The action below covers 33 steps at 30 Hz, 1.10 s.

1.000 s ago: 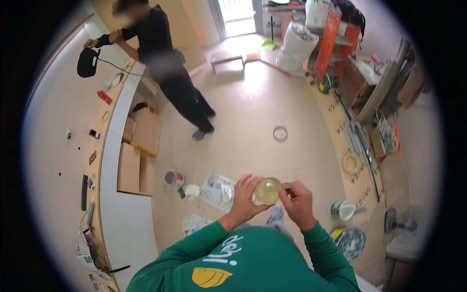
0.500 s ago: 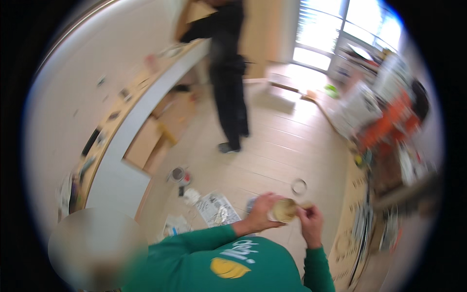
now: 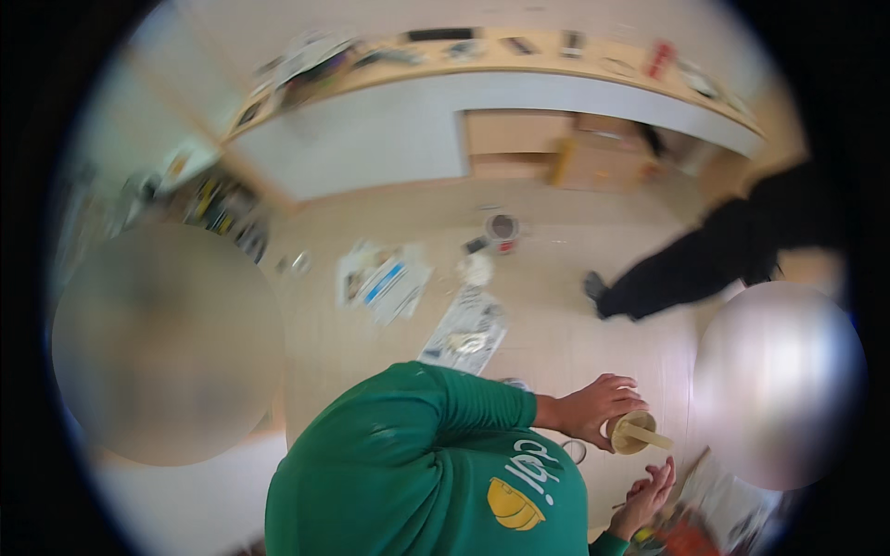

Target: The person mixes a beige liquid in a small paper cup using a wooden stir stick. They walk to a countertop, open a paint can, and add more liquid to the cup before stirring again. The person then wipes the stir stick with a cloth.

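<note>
My left hand (image 3: 598, 412) grips a beige cup (image 3: 629, 437) at the lower right, above the floor, with its fingers wrapped round the side. A flat pale stick (image 3: 654, 436) lies across the cup's opening and juts out to the right; whether its far end is inside is unclear. My right hand (image 3: 647, 491) is just below and apart from the cup, fingers loosely bent and separated, with nothing clearly held.
A person in dark trousers (image 3: 686, 264) stands at the right. Newspapers (image 3: 380, 283), a can (image 3: 502, 227) and small items lie on the floor. A long counter (image 3: 352, 134) holding assorted objects runs along the back, with cardboard boxes (image 3: 598, 159) beneath.
My view has swung left toward the counter. My right hand has let go of the stick at the cup and moved down away from it. My left hand still holds the cup.
</note>
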Each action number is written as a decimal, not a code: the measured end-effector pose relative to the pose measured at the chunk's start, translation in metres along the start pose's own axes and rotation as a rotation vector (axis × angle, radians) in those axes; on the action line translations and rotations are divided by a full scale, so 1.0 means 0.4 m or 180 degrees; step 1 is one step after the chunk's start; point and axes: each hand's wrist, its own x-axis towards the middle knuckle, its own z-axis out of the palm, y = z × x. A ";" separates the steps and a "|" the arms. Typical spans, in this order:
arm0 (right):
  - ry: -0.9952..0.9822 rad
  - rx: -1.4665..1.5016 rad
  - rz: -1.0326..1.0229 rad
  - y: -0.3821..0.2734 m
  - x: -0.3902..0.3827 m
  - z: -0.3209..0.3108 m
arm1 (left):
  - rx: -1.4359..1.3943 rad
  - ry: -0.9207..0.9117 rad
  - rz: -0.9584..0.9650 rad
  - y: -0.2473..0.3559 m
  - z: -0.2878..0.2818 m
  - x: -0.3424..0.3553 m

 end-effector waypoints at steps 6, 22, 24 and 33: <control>-0.2334 -0.1505 0.0859 0.421 0.339 0.066 | 0.1320 0.1326 -0.1026 0.032 -0.143 -0.162; -0.5549 -0.4095 -0.0642 0.567 -0.016 0.631 | 0.2334 0.3375 -0.3049 0.392 -0.337 -0.782; -0.5512 -0.4260 -0.0742 0.558 -0.079 0.695 | 0.2326 0.3474 -0.3076 0.390 -0.396 -0.858; -0.5610 -0.4773 -0.2243 0.551 -0.389 1.044 | 0.2587 0.3715 -0.2942 0.462 -0.765 -1.268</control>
